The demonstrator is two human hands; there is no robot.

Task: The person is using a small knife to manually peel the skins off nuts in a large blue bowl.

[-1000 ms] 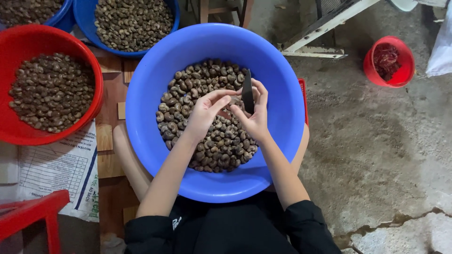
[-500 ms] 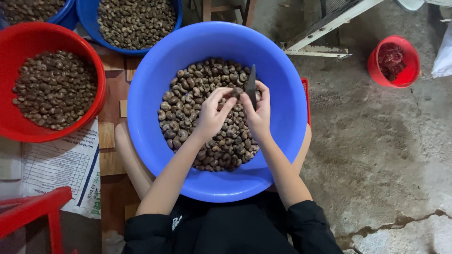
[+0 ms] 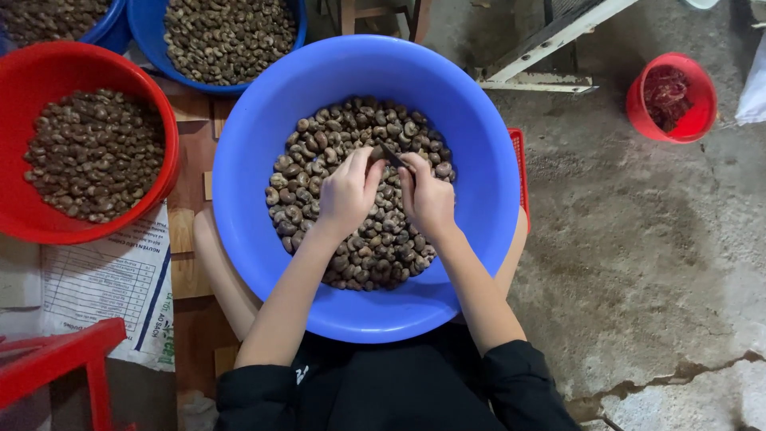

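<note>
Red basin of brown nuts [image 3: 88, 152], small red bucket [image 3: 672, 96], printed paper sheet [image 3: 104, 279], possibly a red stool [image 3: 64, 375]

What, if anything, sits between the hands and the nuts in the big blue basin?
Nothing visible. Both hands, left and right, are already over the nuts inside the basin. They meet around a small dark tool, and only open air lies beneath them.

A white printed sheet [image 3: 104, 279], perhaps a flattened sack, lies at the lower left, just below the red basin [image 3: 24, 215] and left of the big blue basin [image 3: 255, 239]. It carries rows of dark print and a blue stripe down its right edge. A red frame covers its lower corner.
</note>
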